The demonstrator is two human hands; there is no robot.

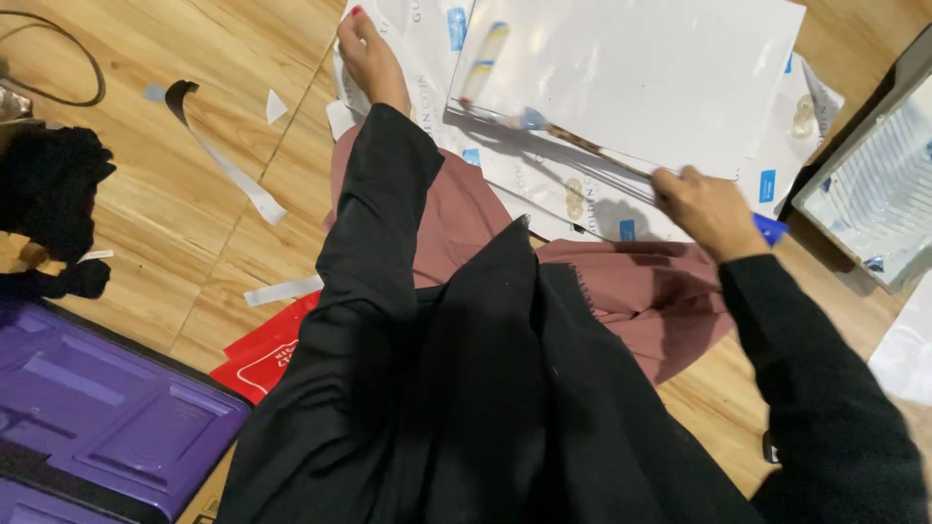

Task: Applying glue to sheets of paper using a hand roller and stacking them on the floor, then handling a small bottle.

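Head camera, looking down: a person in black sleeves and a dusty-pink garment sits on a wooden floor point(165, 184) over a white board point(660, 68) laid on printed white sheets point(544, 180). The right hand point(707, 209), fingers curled tight, grips the blue handle of a paint roller point(485, 60) whose thin metal shaft runs up-left across the board's near edge to the white sleeve resting on the board. The left hand point(369, 58), fingers together with red-painted nails, presses flat on the sheets at the board's left. A paint tray point(874, 184) lies at the right edge, a purple plastic tray point(107, 408) lower left, a red packet point(267, 354) beside it, and strips of tape point(233, 175) on the floor.
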